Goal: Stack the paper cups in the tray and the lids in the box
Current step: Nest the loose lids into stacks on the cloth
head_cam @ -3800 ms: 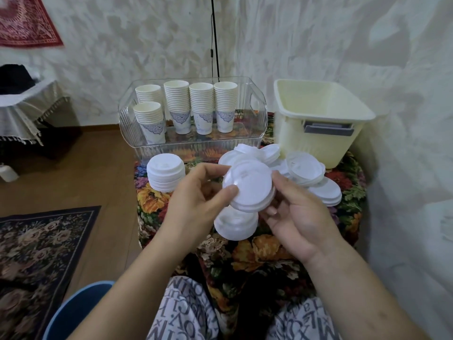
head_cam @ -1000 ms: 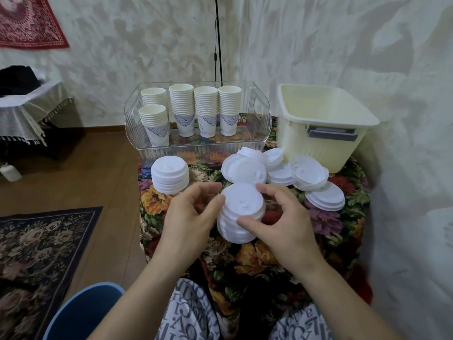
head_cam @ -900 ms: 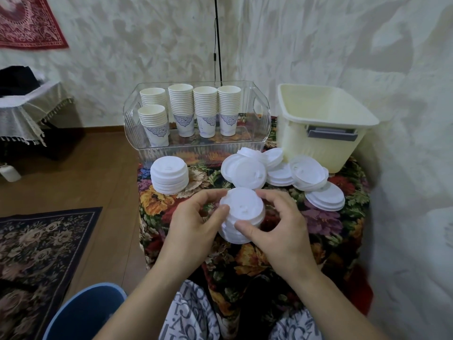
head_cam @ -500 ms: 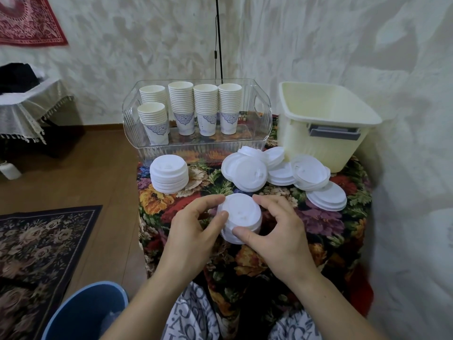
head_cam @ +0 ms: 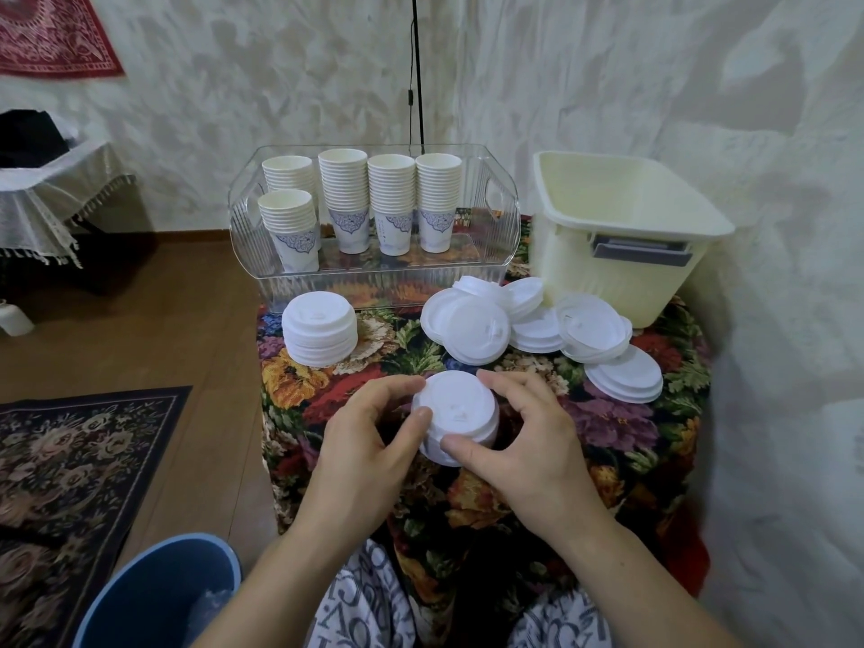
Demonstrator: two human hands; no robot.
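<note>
A short stack of white lids [head_cam: 456,411] stands on the floral tablecloth [head_cam: 622,441] near the front edge. My left hand [head_cam: 369,441] cups its left side and my right hand [head_cam: 523,437] its right, fingers and thumbs pressed on the rim. Another neat lid stack [head_cam: 320,334] stands at the left. Loose lids [head_cam: 537,320] lie spread toward the right. Several stacks of paper cups [head_cam: 364,203] stand in the clear tray [head_cam: 374,278] at the back. A cream box [head_cam: 622,236] sits at the back right; no lids show inside it.
The small table ends close on the left, with wood floor and a patterned rug [head_cam: 79,470] below. A blue bucket [head_cam: 159,596] stands by my left knee. A wall runs close along the right. A black stand pole [head_cam: 416,72] rises behind the tray.
Both hands lowered the lids they held onto the stack on the cloth and pressed it down; the stack now sits lower and more even. Nothing else moved.
</note>
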